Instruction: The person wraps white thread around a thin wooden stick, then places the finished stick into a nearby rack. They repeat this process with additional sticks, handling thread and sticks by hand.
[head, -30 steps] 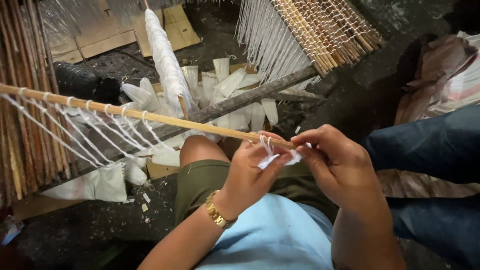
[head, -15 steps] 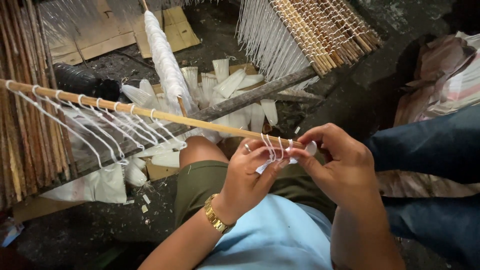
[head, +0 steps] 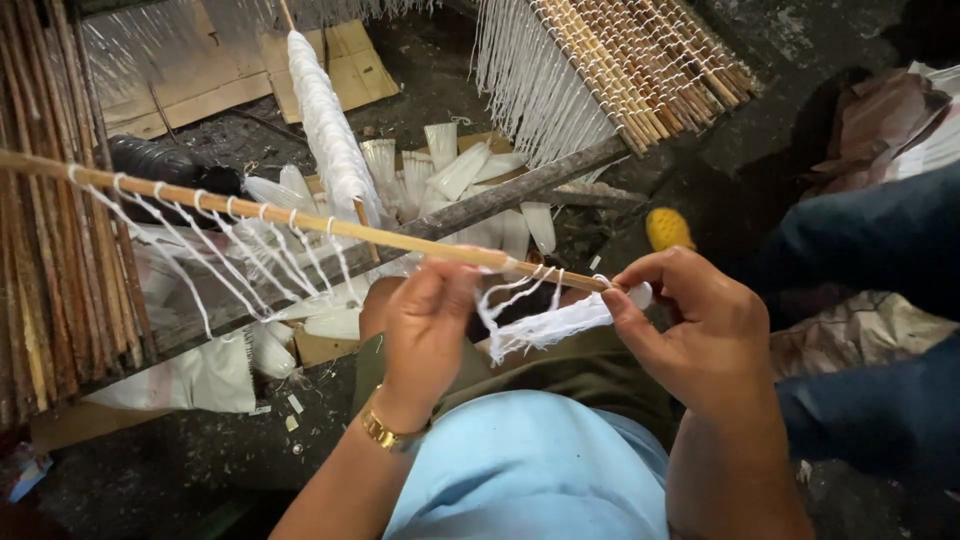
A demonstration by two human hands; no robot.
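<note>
A long thin bamboo stick [head: 300, 218] runs from the far left down to my hands, with white threads [head: 240, 260] looped along it and hanging down. My left hand [head: 425, 330], with a gold watch on the wrist, pinches the stick near its right end. My right hand [head: 690, 325] grips the stick's tip together with a small bundle of white thread [head: 550, 325] that spreads between both hands.
A mat of bound sticks with a white fringe [head: 620, 70] lies at the top. Bundled sticks [head: 50, 250] stand at the left. A white thread spool [head: 325, 130], white cones [head: 450, 170], a dark log [head: 530, 185], and another person's blue-trousered leg [head: 870, 250] are nearby.
My left hand slid left along the stick, away from my right hand. The thread bundle now stretches between the hands, and new loops sit near the stick's tip.
</note>
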